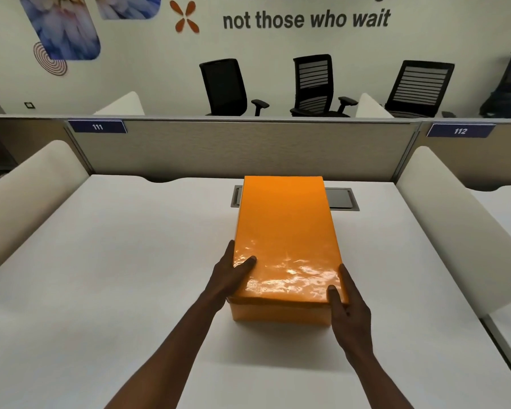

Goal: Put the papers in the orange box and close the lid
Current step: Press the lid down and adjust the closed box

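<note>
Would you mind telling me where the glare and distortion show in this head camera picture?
Head view: glare breaks into rippled white patches on the near end of the lid, between the left hand and right hand; wide-angle distortion bows the partition and desk edges; the wall lettering is slightly soft.

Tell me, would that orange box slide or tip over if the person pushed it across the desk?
The orange box would probably slide rather than tip: it is long, low and lies flat on the smooth white desk. Its glossy wrapping looks slippery, so the left hand and right hand at its sides may need a firm squeeze. Its straight edges suggest stiff walls.
</note>
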`<state>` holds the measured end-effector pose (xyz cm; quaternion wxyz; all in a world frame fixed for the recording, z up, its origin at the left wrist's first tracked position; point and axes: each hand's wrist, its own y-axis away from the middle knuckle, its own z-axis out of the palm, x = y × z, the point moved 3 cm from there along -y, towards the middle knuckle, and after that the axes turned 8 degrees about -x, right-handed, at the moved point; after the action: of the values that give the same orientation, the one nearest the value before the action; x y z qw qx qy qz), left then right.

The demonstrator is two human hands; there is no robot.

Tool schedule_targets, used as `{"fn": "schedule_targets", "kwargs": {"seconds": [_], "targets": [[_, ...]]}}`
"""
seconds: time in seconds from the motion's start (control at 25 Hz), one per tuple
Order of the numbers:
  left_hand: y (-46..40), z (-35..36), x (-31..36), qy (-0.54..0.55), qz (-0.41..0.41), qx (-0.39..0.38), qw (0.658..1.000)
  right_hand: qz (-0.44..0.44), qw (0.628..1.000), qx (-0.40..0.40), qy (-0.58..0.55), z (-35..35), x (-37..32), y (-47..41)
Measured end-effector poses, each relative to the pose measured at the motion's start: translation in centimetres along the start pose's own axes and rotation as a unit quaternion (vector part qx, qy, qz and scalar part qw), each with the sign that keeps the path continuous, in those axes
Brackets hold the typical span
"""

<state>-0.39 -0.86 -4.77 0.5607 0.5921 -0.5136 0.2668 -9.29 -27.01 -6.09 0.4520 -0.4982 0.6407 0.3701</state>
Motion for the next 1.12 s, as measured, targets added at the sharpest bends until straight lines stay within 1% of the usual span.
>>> {"fn": "schedule_targets", "kwargs": {"seconds": [0.2, 0.32, 0.44, 0.64, 0.76, 0.92, 1.0, 1.08, 1.12], "targets": [[0.5, 0.5, 1.0, 0.001, 0.004, 0.01, 1.0, 0.03, 0.999, -0.015, 0.029, -1.2, -0.5, -2.2], [-0.2, 0.3, 1.7, -0.033, 0.022, 0.015, 0.999, 0.041, 0.994, -0.059, 0.086, -1.8, -1.2, -5.5], [-0.3, 0.4, 2.0, -0.051, 0.023, 0.025, 0.998, 0.036, 0.985, -0.1, 0.134, -1.2, -1.6, -7.7], [-0.1, 0.9, 1.9, -0.053, 0.05, 0.035, 0.997, 0.018, 0.98, -0.103, 0.169, -0.4, -1.1, -8.0], [-0.6, 0.7, 1.8, -0.06, 0.037, 0.036, 0.997, 0.011, 0.973, -0.111, 0.203, -0.4, -1.0, -8.8], [-0.8, 0.8, 1.8, -0.077, 0.03, 0.05, 0.995, 0.001, 0.972, -0.102, 0.214, -0.2, -0.9, -8.8], [-1.0, 0.8, 1.8, -0.084, 0.021, 0.05, 0.995, -0.007, 0.967, -0.114, 0.23, -0.3, -1.1, -8.9], [-1.4, 0.6, 1.9, -0.084, 0.009, 0.042, 0.996, 0.014, 0.964, -0.135, 0.228, -0.7, -1.3, -9.6], [-1.7, 0.4, 2.1, -0.077, 0.0, 0.046, 0.996, 0.029, 0.967, -0.133, 0.215, -1.0, -1.5, -10.3]]}}
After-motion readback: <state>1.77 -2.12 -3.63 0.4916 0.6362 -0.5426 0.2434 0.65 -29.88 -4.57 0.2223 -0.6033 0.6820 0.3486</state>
